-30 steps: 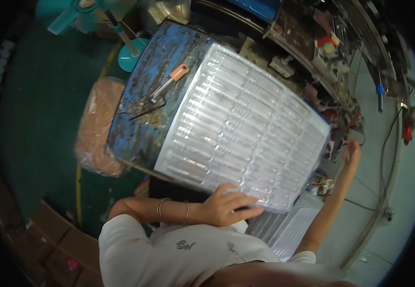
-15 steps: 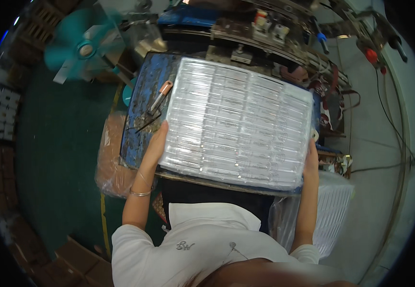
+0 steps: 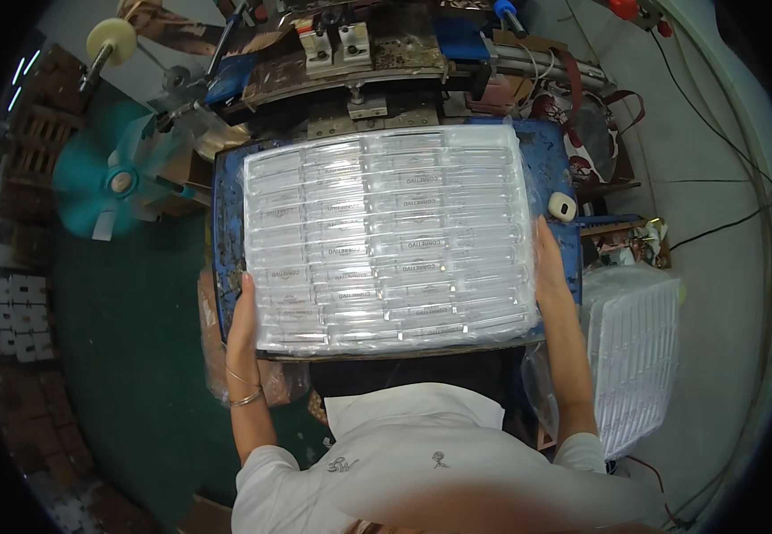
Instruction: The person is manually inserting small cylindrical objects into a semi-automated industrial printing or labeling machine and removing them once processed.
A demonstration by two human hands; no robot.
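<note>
A shrink-wrapped clear plastic tray (image 3: 395,231), with rows of slim transparent pieces bearing small print, lies on a worn blue work surface (image 3: 553,153). My left hand (image 3: 242,307) grips the tray's left edge near the front corner, fingers mostly tucked along its side. My right hand (image 3: 549,265) holds the right edge a little higher up, fingers wrapped against it. Just beyond my right fingers sits a small cream case (image 3: 562,206) with a dark window.
A worn machine (image 3: 337,67) with metal blocks stands behind the surface. At left are a spinning teal fan (image 3: 121,182) and stacked cartons (image 3: 30,392). Wrapped trays (image 3: 635,365) lie low at right, near a patterned bag (image 3: 582,133) and cables. A wrapped brown bundle (image 3: 217,374) sits beneath the left edge.
Both hands have come to the tray's sides. It has shifted leftward on the blue surface, covering where the orange-handled tool showed and exposing the cream case. My view has straightened.
</note>
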